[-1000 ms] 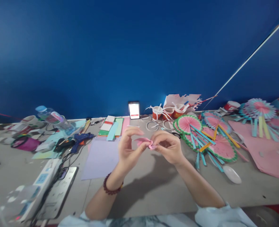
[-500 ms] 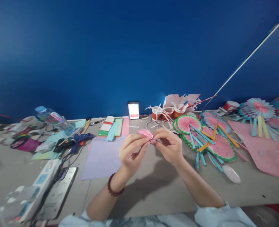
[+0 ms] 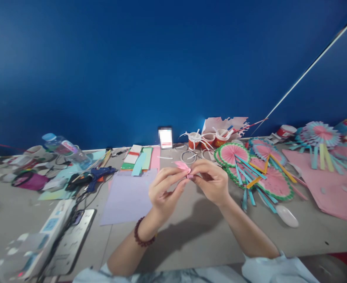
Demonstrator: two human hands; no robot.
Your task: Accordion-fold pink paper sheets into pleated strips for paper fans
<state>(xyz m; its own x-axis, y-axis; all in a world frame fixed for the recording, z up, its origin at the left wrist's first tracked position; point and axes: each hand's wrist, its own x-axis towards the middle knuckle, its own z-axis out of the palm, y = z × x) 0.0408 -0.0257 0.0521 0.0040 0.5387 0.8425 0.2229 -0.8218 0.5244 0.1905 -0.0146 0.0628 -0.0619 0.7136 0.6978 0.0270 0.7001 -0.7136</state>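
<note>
A small piece of folded pink paper (image 3: 183, 166) is pinched between my two hands, above the middle of the table. My left hand (image 3: 165, 188) grips it from the left with thumb and fingertips; a beaded bracelet circles that wrist. From the right, my right hand (image 3: 211, 181) pinches the same piece at its lower end. The pink part fans out upward past the left fingers, and the fingertips hide much of the rest. Beneath and left of my hands lies a sheet of lilac paper (image 3: 123, 200).
Watermelon-patterned paper fans (image 3: 275, 182) and a white spoon (image 3: 287, 217) lie at right, beside pink paper (image 3: 309, 177). A lit phone (image 3: 165, 138) leans on the blue wall near red cups (image 3: 222, 137). At left are a glue gun (image 3: 98, 176), bottle (image 3: 66, 147) and power strip (image 3: 51, 232).
The pink paper has turned slightly between my fingertips, and its tip has a narrower, more pointed look. My hands stay in nearly the same place.
</note>
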